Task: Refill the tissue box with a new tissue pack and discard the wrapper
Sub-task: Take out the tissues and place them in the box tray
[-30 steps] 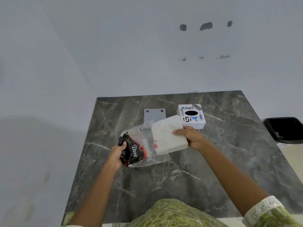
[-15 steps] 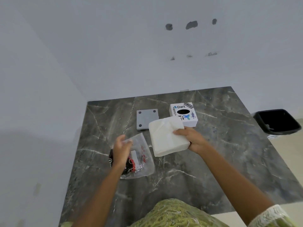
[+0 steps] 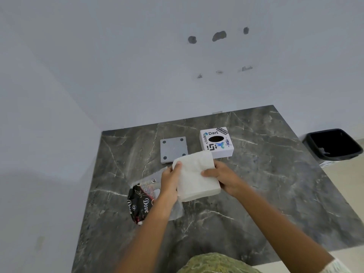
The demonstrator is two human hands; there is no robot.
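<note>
progress: soft white stack of folded tissues [image 3: 197, 176] already out of wrapper, not yet in box | grip: left hand [image 3: 170, 183] and right hand [image 3: 224, 177] both clamped on stack, frame centre, above dark veined marble tabletop [image 3: 256, 203] | crinkly clear-and-black plastic wrapper [image 3: 141, 200] lies left-centre, undiscarded | white printed cube tissue box [image 3: 216, 142] with oval slot, grey square base plate [image 3: 173, 149] beside it, detached | black plastic bin [image 3: 332, 145] right edge

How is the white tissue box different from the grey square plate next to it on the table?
The tissue box is white and tall, a cube shape; the grey plate is thin and lies flat. The box has a dark oval opening and printed stickers on top; the plate is plain with a dark dot near each corner. Both are square and rest on the dark marble table, untouched.
</note>
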